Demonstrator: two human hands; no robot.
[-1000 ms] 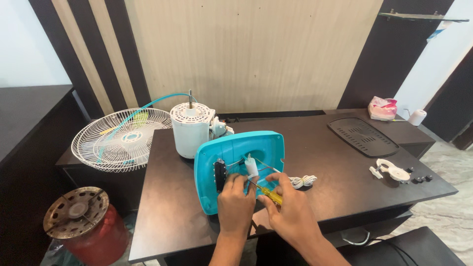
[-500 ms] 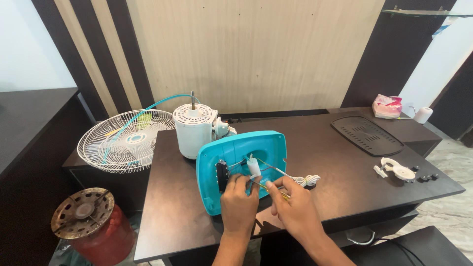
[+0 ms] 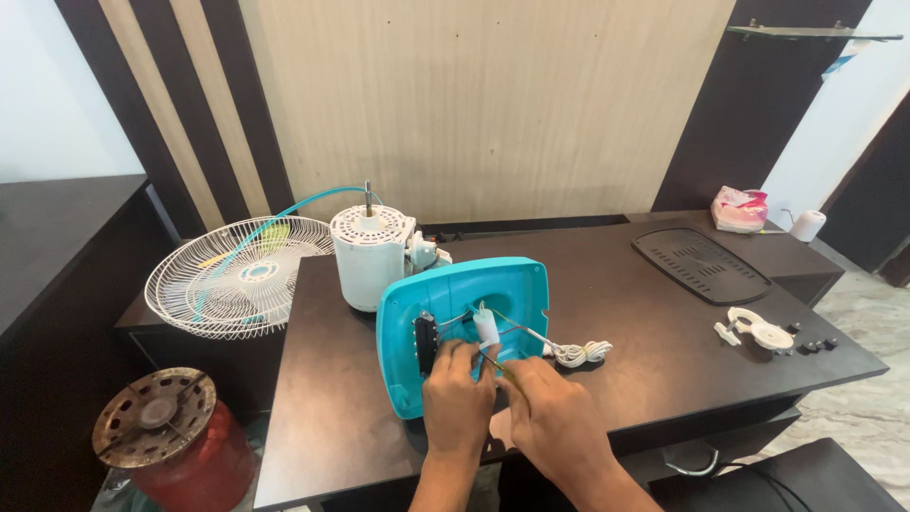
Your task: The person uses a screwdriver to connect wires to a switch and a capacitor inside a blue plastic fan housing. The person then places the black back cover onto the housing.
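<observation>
The teal fan housing (image 3: 462,332) stands tilted at the tabletop's (image 3: 645,322) near edge, exposing its wiring. Left hand (image 3: 457,400) fingers pinch a wire; right hand (image 3: 553,422) grips a yellow-handled tool.

Item: teal plastic fan base housing (image 3: 462,332), rounded-rectangular and hollow. We record it tilted up on its near edge on the dark surface (image 3: 645,322), open underside facing us.

Inside the housing we note a black switch block (image 3: 426,343) at its left, a small white cylindrical part (image 3: 485,325) near its centre, and thin loose wires.

A coiled white cord (image 3: 578,353) lies just right of the housing.
</observation>
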